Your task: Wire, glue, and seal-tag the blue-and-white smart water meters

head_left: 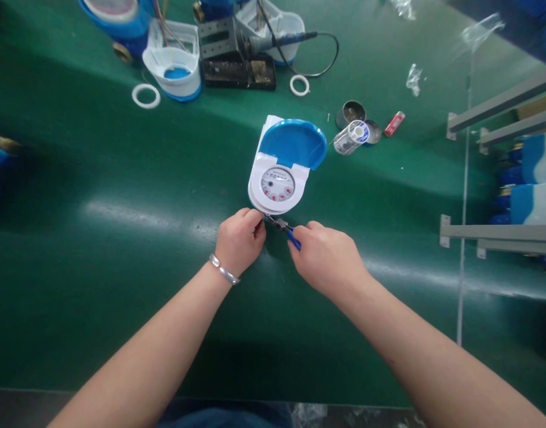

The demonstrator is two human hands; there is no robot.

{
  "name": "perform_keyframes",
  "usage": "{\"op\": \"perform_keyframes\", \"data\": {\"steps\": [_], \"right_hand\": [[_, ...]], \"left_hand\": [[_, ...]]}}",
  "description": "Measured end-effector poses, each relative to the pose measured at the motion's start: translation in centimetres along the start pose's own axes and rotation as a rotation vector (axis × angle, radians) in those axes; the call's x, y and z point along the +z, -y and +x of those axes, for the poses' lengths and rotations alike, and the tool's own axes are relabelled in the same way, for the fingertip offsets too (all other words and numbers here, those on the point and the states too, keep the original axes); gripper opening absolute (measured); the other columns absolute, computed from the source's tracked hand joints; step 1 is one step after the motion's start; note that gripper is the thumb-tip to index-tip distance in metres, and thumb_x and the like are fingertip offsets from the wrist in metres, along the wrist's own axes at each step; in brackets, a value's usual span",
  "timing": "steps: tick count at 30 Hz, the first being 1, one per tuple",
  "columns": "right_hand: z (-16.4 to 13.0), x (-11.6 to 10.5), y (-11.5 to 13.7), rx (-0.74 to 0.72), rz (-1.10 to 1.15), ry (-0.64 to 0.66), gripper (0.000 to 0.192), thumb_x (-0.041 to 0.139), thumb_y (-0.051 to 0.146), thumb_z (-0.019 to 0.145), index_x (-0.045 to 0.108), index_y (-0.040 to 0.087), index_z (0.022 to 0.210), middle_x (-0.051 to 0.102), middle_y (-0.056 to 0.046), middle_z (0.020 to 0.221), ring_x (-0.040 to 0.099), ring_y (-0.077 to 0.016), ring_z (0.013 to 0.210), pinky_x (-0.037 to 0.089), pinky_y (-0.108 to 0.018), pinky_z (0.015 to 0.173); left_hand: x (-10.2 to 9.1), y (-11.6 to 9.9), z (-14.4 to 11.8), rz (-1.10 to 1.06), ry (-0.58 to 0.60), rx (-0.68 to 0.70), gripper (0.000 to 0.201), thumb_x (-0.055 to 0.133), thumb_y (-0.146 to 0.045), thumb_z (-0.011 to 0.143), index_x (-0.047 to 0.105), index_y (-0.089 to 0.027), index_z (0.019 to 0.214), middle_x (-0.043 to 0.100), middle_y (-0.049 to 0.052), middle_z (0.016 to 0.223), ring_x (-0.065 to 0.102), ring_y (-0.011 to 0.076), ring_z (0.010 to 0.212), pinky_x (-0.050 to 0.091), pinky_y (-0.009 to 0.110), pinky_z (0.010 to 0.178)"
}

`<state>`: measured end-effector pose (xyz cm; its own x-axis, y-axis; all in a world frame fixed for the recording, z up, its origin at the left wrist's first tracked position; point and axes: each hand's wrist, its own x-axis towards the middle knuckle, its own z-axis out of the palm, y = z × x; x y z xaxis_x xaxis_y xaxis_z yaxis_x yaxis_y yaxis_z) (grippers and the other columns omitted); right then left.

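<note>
A white water meter [278,205] with its blue lid [294,142] flipped up stands on the green table, its round dial facing me. My right hand [328,255] is closed around the blue handles of small cutting pliers [281,224]. The jaws of the pliers reach to the near edge of the meter, beside my left fingertips. My left hand [241,238] is closed in a pinch at the meter's lower left edge; whatever is between its fingers is too small to make out. A silver bangle [223,270] circles my left wrist.
At the back are a soldering iron [281,40] in its stand, white housings [177,62] with wires, and white rings [146,96]. A solder spool [350,138], a tin [353,112] and a red battery [394,123] lie right of the meter. Grey metal bars [499,232] edge the right side.
</note>
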<state>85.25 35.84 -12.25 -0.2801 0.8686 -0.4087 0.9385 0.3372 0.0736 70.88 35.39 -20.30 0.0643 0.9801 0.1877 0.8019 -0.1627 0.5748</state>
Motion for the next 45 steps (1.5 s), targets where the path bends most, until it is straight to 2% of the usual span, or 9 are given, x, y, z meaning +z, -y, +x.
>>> {"op": "perform_keyframes", "data": {"steps": [4, 10, 17, 22, 32, 41, 45], "right_hand": [[0.0, 0.0, 0.0, -0.004, 0.014, 0.030, 0.024, 0.039, 0.034, 0.083, 0.059, 0.021, 0.087, 0.056, -0.006, 0.079, 0.058, -0.0197, 0.068, 0.040, -0.028, 0.054], [-0.4, -0.8, 1.0, 0.035, -0.032, 0.044, 0.022, 0.043, 0.032, 0.082, 0.059, 0.017, 0.087, 0.056, -0.011, 0.082, 0.057, -0.0232, 0.077, 0.043, -0.031, 0.060], [-0.2, -0.6, 1.1, 0.022, -0.049, 0.001, 0.024, 0.040, 0.030, 0.083, 0.059, 0.018, 0.086, 0.056, -0.009, 0.077, 0.059, -0.0224, 0.070, 0.041, -0.029, 0.054], [0.2, 0.0, 0.3, -0.006, -0.038, 0.034, 0.024, 0.038, 0.030, 0.083, 0.059, 0.019, 0.086, 0.056, -0.007, 0.076, 0.059, -0.0202, 0.064, 0.039, -0.028, 0.052], [0.1, -0.5, 0.1, -0.018, -0.033, 0.085, 0.018, 0.044, 0.031, 0.081, 0.056, 0.020, 0.089, 0.056, -0.007, 0.085, 0.057, -0.0214, 0.079, 0.041, -0.028, 0.058], [0.9, 0.3, -1.2, -0.092, -0.038, 0.008, 0.023, 0.040, 0.030, 0.081, 0.061, 0.021, 0.078, 0.058, -0.004, 0.075, 0.058, -0.0185, 0.066, 0.036, -0.026, 0.051], [1.0, 0.2, -1.1, -0.087, -0.012, 0.043, 0.020, 0.043, 0.031, 0.079, 0.061, 0.021, 0.080, 0.058, -0.004, 0.075, 0.059, -0.0189, 0.066, 0.037, -0.026, 0.051]], "left_hand": [[0.0, 0.0, 0.0, -0.015, -0.003, -0.015, 0.011, 0.045, -0.015, 0.071, 0.054, -0.017, 0.065, 0.053, 0.003, 0.063, 0.048, 0.0135, 0.058, 0.034, 0.024, 0.054], [0.0, -0.4, 0.0, 0.005, -0.005, -0.053, 0.011, 0.046, -0.015, 0.070, 0.054, -0.018, 0.063, 0.053, 0.003, 0.061, 0.048, 0.0132, 0.057, 0.034, 0.024, 0.053], [0.2, -0.2, 0.0, -0.048, -0.034, -0.050, 0.010, 0.047, -0.015, 0.070, 0.056, -0.017, 0.066, 0.055, 0.003, 0.062, 0.049, 0.0133, 0.058, 0.035, 0.023, 0.054], [0.0, 0.1, -0.1, -0.094, -0.027, -0.031, 0.009, 0.049, -0.016, 0.071, 0.058, -0.016, 0.069, 0.057, 0.003, 0.064, 0.051, 0.0135, 0.060, 0.037, 0.023, 0.056], [0.1, 0.4, -0.3, -0.188, -0.036, -0.039, 0.011, 0.048, -0.015, 0.073, 0.058, -0.016, 0.072, 0.061, 0.003, 0.068, 0.054, 0.0132, 0.062, 0.040, 0.022, 0.058], [0.1, 0.3, -0.3, -0.096, -0.054, 0.010, 0.011, 0.049, -0.015, 0.073, 0.059, -0.014, 0.074, 0.062, 0.004, 0.067, 0.056, 0.0150, 0.063, 0.041, 0.024, 0.057], [0.1, 0.2, -0.3, -0.023, -0.067, 0.034, 0.011, 0.048, -0.016, 0.074, 0.059, -0.014, 0.073, 0.061, 0.004, 0.065, 0.055, 0.0150, 0.061, 0.039, 0.024, 0.055]]}}
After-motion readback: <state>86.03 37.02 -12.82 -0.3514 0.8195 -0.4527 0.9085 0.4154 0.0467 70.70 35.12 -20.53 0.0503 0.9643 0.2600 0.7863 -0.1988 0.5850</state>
